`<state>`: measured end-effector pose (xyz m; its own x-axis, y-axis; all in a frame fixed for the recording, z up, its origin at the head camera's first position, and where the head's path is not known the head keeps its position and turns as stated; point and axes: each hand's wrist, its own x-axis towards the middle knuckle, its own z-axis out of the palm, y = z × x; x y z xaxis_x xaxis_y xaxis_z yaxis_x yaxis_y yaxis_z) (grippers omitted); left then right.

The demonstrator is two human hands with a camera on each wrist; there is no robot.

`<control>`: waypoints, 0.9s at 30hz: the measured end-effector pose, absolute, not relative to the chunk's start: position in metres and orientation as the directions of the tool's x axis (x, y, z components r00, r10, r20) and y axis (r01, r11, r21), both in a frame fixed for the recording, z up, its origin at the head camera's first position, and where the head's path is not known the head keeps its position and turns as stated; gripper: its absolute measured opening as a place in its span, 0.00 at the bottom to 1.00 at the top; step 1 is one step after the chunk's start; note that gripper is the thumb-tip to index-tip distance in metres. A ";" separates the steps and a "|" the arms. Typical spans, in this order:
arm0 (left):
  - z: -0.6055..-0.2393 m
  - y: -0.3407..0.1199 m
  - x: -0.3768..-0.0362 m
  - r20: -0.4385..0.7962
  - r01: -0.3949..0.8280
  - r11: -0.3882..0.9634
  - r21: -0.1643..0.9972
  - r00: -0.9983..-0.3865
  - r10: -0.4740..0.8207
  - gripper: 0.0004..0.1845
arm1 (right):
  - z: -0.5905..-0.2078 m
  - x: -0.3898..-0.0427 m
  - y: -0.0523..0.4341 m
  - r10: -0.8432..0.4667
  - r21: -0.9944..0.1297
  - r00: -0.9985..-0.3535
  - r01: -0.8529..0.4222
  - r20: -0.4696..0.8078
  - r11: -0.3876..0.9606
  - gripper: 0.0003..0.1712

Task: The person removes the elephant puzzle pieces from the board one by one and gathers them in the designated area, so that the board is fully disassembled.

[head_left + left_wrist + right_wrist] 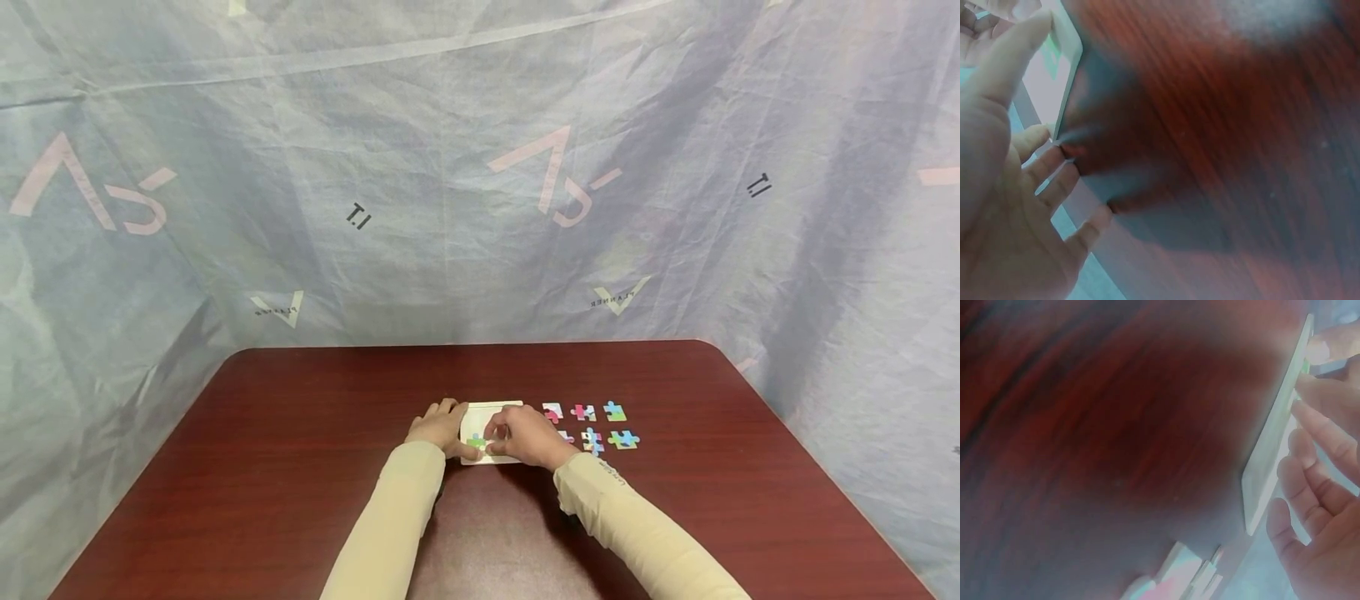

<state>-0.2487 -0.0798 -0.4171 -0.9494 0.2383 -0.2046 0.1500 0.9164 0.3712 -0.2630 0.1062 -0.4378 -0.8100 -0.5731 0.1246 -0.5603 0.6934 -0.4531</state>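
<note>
Head view: white puzzle board [491, 414] on dark red desk [300, 467]. Left hand [437, 427] at board's left edge, fingers relaxed along it. Right hand [527, 436] over board's right half, fingers bent onto green piece [476, 441] at board's near-left corner; grip not clear. Loose coloured pieces [600, 425] just right of board.

Left wrist view: left hand [1004, 206], fingers spread, straight, tips at board [1063, 75] edge.

Right wrist view: right hand [1319, 487], fingers lightly curved, tips touching board [1269, 469]; blurred loose pieces [1179, 575] near board.
</note>
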 end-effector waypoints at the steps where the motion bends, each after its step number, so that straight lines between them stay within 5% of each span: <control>1: -0.417 -0.080 -0.249 -0.206 0.151 0.918 0.368 -0.949 0.239 0.47 | -0.438 -0.263 0.107 -0.568 -0.459 -0.813 -0.557 0.129 0.692 0.06; 27: -0.409 -0.076 -0.245 -0.250 0.149 0.928 0.341 -0.938 0.242 0.53 | -0.436 -0.266 0.107 -0.549 -0.424 -0.830 -0.535 0.102 0.730 0.11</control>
<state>-0.2446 -0.0763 -0.4093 -0.9375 0.2424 -0.2496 0.1491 0.9281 0.3412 -0.2657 0.1069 -0.4365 -0.8296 -0.5490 0.1019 -0.5355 0.7304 -0.4240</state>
